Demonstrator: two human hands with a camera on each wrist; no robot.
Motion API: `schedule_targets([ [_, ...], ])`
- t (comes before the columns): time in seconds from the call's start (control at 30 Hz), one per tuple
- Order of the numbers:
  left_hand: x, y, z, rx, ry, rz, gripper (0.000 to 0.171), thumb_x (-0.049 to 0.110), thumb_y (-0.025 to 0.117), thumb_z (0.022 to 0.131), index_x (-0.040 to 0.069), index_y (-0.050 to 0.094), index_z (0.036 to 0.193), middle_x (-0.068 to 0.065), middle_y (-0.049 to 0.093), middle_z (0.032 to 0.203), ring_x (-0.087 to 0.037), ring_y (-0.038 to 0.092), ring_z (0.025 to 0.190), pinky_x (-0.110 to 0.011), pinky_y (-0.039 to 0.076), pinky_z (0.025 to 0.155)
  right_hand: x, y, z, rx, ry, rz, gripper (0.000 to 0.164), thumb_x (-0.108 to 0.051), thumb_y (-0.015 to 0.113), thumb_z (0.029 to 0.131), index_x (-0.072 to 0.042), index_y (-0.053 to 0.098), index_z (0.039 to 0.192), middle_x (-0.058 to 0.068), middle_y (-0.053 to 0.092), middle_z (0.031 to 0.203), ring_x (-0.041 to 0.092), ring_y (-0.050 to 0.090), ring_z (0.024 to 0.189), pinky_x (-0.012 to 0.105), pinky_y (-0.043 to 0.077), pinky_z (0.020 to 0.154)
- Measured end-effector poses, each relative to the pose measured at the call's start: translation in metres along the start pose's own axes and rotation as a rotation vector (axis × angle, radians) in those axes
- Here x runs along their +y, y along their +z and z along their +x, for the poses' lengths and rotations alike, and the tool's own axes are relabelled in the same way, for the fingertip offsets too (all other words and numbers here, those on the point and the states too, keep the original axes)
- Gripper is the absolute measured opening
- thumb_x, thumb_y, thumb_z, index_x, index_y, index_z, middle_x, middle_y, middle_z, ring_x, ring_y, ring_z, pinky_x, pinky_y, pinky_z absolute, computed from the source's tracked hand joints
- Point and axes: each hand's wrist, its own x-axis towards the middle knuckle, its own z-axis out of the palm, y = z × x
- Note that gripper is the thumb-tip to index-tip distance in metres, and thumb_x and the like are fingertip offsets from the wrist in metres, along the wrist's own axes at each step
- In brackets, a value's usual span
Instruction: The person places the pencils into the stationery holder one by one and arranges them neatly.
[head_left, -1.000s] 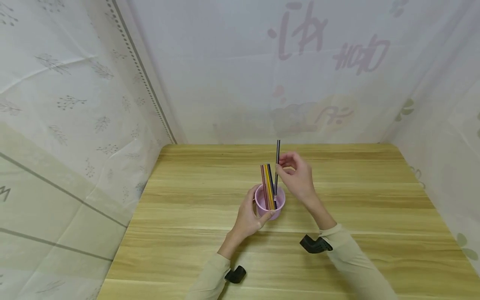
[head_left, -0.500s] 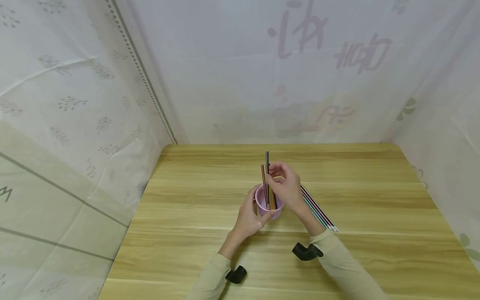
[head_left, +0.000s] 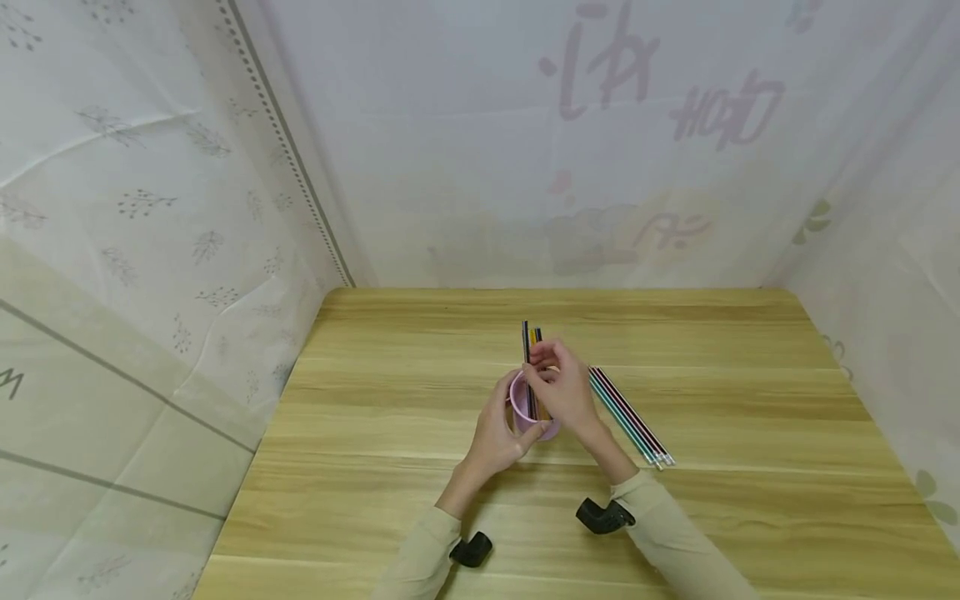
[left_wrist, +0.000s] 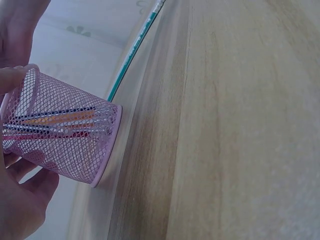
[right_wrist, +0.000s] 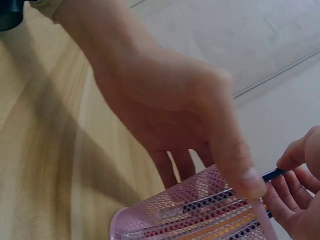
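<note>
My left hand (head_left: 495,433) grips a pink mesh pencil cup (left_wrist: 65,125), fingers round the side and thumb at the rim. The cup is tilted in the wrist views and stands near the table's middle in the head view. Pinched between thumb and fingers of my right hand (head_left: 564,393) is a dark striped pencil (head_left: 526,340), upright with its lower part inside the cup. A yellow pencil (head_left: 535,336) and other dark and red pencils stand in the cup, seen through the mesh in the right wrist view. My right hand partly covers the cup's mouth in the head view.
Several green and dark red striped pencils (head_left: 632,417) lie side by side on the wooden table (head_left: 375,417), right of the cup. Pale patterned cloth (head_left: 450,167) hangs behind and at both sides. A black wrist camera (head_left: 604,517) sits by the right sleeve.
My right hand has moved left and lower, bringing the dark pencil over to the cup's left side and deeper into it. The pencils lying on the table have come into sight. My left hand stays put.
</note>
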Motion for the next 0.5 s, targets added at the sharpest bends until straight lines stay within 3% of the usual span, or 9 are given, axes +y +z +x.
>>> schedule_targets([
  [0.3, 0.0012, 0.0006, -0.0002, -0.002, -0.005, 0.011, 0.088, 0.023, 0.082, 0.082, 0.01, 0.033, 0.154, -0.01, 0.05, 0.149, -0.026, 0.054, 0.132, -0.043, 0.053, 0.108, -0.0011, -0.0002, -0.0057, 0.003, 0.002, -0.057, 0.02, 0.007, 0.068, 0.088, 0.006, 0.063, 0.108, 0.022, 0.069, 0.098, 0.032, 0.07, 0.088, 0.033, 0.064, 0.077],
  [0.5, 0.0005, 0.0006, 0.0, 0.007, 0.014, 0.0, 0.088, 0.02, 0.081, 0.082, 0.008, 0.033, 0.154, -0.012, 0.052, 0.146, -0.027, 0.057, 0.127, -0.043, 0.054, 0.105, 0.0045, -0.0061, -0.0041, 0.034, -0.02, -0.056, 0.02, 0.006, 0.069, 0.087, 0.006, 0.064, 0.106, 0.021, 0.069, 0.096, 0.03, 0.07, 0.086, 0.023, 0.063, 0.074],
])
